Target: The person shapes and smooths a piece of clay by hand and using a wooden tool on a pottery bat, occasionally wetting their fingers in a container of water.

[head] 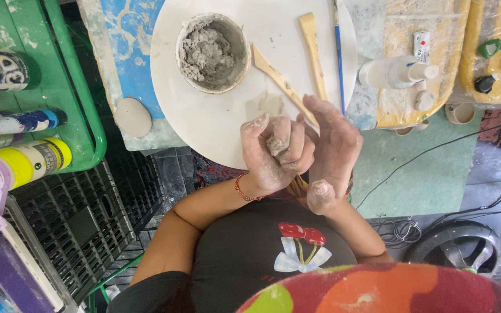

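A green crate (82, 98) at the left holds paint bottles, one yellow (30, 159), and a black slatted crate (76, 217) sits below it. The bench (117, 69), smeared blue and white, carries a round white board (215, 122). On the board stand a clay-caked bowl (213, 52) of grey clay, two wooden modelling sticks (314, 52) and a blue-handled brush (338, 52). A white squeeze bottle (395, 72) lies to the right on a yellow pad (430, 110); a flat clay disc (133, 117) rests at the bench's left edge. Below are a greenish floor (430, 174), loose cables (401, 232) and a dark fan (459, 249).

Just over the board's near rim, the left hand (273, 153) has its fingers curled shut around a small lump of clay (278, 144). The right hand (334, 150) stands beside it, fingers straight and together, its palm pressed against the left knuckles. Both hands are dusted with clay.
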